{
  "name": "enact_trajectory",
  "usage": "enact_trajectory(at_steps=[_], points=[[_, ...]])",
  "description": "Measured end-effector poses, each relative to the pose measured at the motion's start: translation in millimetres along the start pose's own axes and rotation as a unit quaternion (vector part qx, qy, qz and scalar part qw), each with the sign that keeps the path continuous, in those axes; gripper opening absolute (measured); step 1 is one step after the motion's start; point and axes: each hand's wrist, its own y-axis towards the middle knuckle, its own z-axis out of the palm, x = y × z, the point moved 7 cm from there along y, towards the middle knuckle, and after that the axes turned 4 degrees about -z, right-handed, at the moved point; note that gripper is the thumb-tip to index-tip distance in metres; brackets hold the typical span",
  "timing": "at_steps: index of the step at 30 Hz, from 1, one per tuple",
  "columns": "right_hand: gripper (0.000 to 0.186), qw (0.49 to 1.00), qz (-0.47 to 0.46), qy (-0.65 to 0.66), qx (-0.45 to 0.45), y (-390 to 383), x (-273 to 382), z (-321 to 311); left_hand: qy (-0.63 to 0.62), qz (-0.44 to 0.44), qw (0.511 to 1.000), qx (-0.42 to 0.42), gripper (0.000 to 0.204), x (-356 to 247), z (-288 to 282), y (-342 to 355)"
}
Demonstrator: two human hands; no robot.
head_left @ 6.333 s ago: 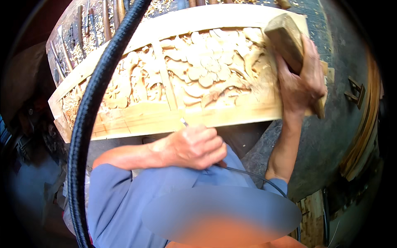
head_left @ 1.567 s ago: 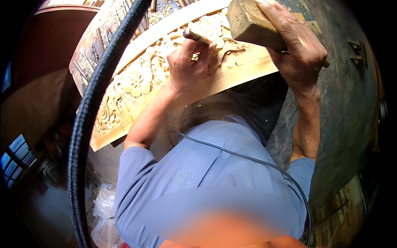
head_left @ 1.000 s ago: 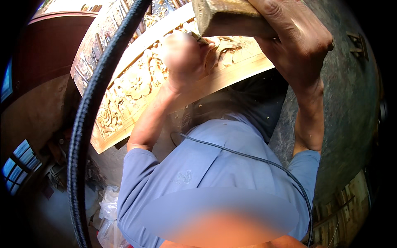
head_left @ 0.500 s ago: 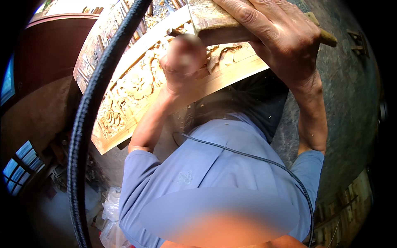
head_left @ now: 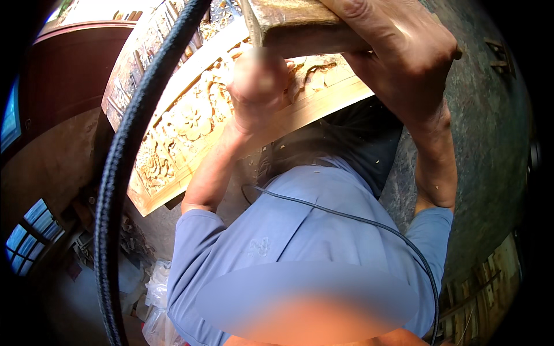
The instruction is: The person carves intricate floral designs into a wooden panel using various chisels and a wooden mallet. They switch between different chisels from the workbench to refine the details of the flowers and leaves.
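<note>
My left hand (head_left: 259, 86) is a closed fist over the carved wooden panel (head_left: 300, 120), its fingers partly blurred. It grips a carving chisel, whose end is hidden now. My right hand (head_left: 404, 63) is wrapped round a wooden mallet (head_left: 311, 36), a thick block with worn edges. The mallet hangs just above and beyond the left fist and covers part of the panel. Flowers and scrolling leaves stand out in relief on the pale panel, inside a plain border.
Several carving tools (head_left: 138, 62) and wood shavings lie on the bench beyond the panel. A thick black braided cable (head_left: 118, 150) crosses the left side. A thin cord (head_left: 346, 213) runs over my shirt. Plastic bags (head_left: 158, 288) sit at the lower left.
The mallet has shifted slightly left and looks larger, tilted differently. It now hides the chisel end that showed above my left fist. My left hand has barely moved.
</note>
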Motion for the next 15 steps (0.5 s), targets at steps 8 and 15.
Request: enact_trajectory(at_steps=[8,15], points=[[0.033,0.997,0.018,0.064,0.023,-2.6,12.5,7.3,-0.078,-0.039,0.995,0.056,0.033,-7.6,-0.4,16.4],[0.067,0.967,0.112,0.001,0.231,-45.5,-26.0,-0.8,-0.448,-0.354,0.821,-0.025,0.014,47.6,7.9,6.0]])
